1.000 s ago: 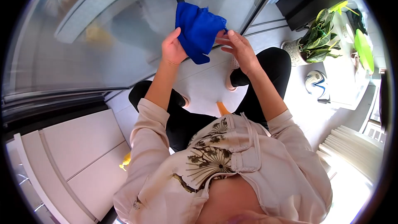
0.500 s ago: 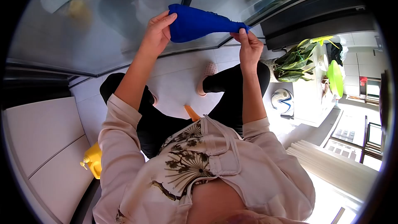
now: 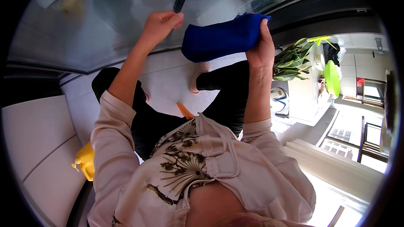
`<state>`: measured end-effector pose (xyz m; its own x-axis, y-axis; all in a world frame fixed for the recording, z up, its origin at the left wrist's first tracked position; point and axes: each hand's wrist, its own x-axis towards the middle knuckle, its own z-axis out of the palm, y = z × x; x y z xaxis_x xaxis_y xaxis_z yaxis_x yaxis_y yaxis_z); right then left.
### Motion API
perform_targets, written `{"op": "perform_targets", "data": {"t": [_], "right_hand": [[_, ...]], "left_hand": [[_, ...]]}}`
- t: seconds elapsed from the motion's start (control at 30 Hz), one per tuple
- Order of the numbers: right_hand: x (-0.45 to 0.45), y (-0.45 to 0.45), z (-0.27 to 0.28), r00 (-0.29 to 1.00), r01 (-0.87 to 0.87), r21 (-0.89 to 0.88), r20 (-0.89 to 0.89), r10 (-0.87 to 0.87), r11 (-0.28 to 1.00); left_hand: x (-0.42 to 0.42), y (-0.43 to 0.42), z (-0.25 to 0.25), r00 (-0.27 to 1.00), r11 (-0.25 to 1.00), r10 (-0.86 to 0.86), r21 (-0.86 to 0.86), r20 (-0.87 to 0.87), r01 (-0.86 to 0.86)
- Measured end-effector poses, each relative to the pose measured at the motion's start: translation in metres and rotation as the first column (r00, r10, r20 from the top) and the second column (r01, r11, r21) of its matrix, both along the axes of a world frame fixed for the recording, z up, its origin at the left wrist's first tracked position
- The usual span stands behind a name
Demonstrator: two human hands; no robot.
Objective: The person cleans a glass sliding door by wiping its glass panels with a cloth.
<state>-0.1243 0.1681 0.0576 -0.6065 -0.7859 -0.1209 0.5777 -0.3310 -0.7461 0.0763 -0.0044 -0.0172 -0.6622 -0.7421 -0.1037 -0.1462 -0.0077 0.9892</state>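
Clock as in head view, 12 at top. Biggest first: glass panel (image 3: 105,29) fills approx. 10 to 12; white cabinet (image 3: 44,122) at 9ish; plant (image 3: 291,63) at 2; yellow jug (image 3: 87,162) at 8.

Blue cloth (image 3: 223,38) is up nr 12, held in the air betw. the hands, over the floor. Long axis runs approx. 8:30 to 2:30, R end higher. R hand (image 3: 261,51) is nearer, already on the 3 o'c end; cloth goes off toward 9-10 from it. From L hand (image 3: 160,26) fingertips, cloth is at approx. 4, its near corner just beside, w/ no contact visible.

R fingers: closed on cloth, R thumb (image 3: 264,26) on near face, other fingers mostly hidden behind. L fingers: curled, tips pinched tog., nothing seen in them; can't tell re a thread. Smallest: frayed bit (image 3: 268,17) at 1, by R thumb tip.
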Motion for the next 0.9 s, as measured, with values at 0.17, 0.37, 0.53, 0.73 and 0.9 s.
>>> {"op": "perform_targets", "data": {"t": [0.17, 0.37, 0.53, 0.73, 0.9], "right_hand": [[0.025, -0.003, 0.015, 0.902, -0.167, 0.166, -0.371, 0.219, 0.972], [0.04, 0.0, 0.025, 0.824, -0.288, 0.116, -0.476, 0.308, 0.95], [0.026, 0.002, 0.032, 0.791, -0.248, 0.094, -0.555, 0.258, 0.964], [0.009, 0.005, 0.032, 0.823, -0.138, 0.033, -0.553, 0.133, 0.99], [-0.001, 0.003, 0.023, 0.704, 0.044, 0.003, -0.709, -0.029, 0.999]], "left_hand": [[-0.001, 0.019, 0.001, 0.993, 0.969, -0.117, -0.216, 0.035, 0.122], [-0.007, 0.041, 0.005, 0.863, 0.858, -0.475, -0.308, -0.17, 0.412], [-0.01, 0.036, -0.007, 0.751, 0.721, -0.655, -0.227, 0.086, 0.655], [0.0, 0.025, -0.017, 0.84, 0.815, -0.538, -0.21, 0.073, 0.54], [0.016, 0.01, -0.01, 0.908, 0.856, -0.41, -0.379, -0.085, 0.351]]}}
